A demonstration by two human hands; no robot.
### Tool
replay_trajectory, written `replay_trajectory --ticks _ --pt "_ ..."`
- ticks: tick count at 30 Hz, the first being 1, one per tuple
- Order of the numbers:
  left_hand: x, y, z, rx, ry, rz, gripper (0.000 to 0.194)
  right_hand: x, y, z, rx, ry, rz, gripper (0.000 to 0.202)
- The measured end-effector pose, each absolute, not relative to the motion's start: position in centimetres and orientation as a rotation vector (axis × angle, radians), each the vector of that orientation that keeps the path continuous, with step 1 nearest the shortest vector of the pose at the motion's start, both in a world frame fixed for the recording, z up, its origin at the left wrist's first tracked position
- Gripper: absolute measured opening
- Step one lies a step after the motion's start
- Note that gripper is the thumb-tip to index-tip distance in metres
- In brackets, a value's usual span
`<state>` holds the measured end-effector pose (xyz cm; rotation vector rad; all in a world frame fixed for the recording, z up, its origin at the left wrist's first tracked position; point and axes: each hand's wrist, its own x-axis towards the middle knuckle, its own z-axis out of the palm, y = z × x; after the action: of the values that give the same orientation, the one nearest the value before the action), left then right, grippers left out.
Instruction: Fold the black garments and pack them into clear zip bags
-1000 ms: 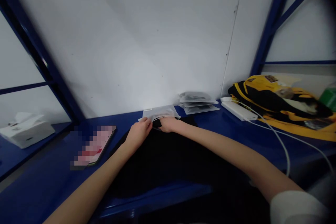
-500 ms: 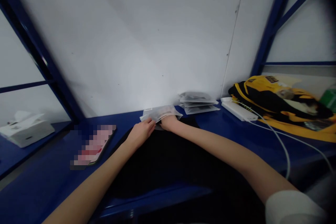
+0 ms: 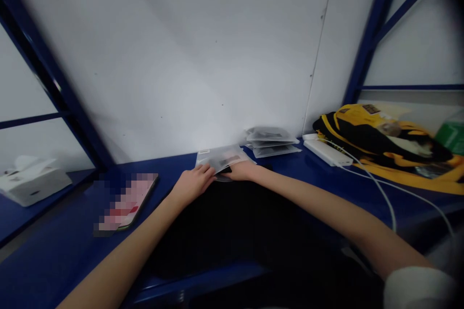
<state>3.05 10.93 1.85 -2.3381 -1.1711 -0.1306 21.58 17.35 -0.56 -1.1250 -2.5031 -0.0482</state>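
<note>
Left hand [image 3: 195,182]: While its fingers bend over the near edge of the clear bag [image 3: 217,154], the thumb's hold is unclear, so I cannot tell whether this grip pinches.
Right hand [image 3: 244,170]: fingers partly under the film, beside a dark item [image 3: 226,170]; how far this grip closes on it is hidden.
Bag's mouth: apparently being worked from inside; the next move calls for a steady rim while the right fingers adjust.
Film: reaches farther over the right hand than half a second ago.
Blue surface [image 3: 68,241]: carries the bag, left of the stacked bags [image 3: 273,142].
</note>
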Motion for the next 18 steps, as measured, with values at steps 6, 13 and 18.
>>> replay_trajectory --ticks 6,13,18 --pt "2.3 10.9 1.9 -2.352 -1.126 -0.083 0.016 23.6 15.7 -0.4 -0.858 -2.566 -0.077 0.057" --pt "3.0 10.4 1.8 -2.451 -1.182 -0.142 0.02 25.9 17.1 -0.4 -0.695 -2.628 -0.331 0.046" --pt "2.9 10.3 1.6 -2.419 -1.266 -0.281 0.022 25.4 15.4 0.1 -0.52 -2.448 -0.458 0.028"
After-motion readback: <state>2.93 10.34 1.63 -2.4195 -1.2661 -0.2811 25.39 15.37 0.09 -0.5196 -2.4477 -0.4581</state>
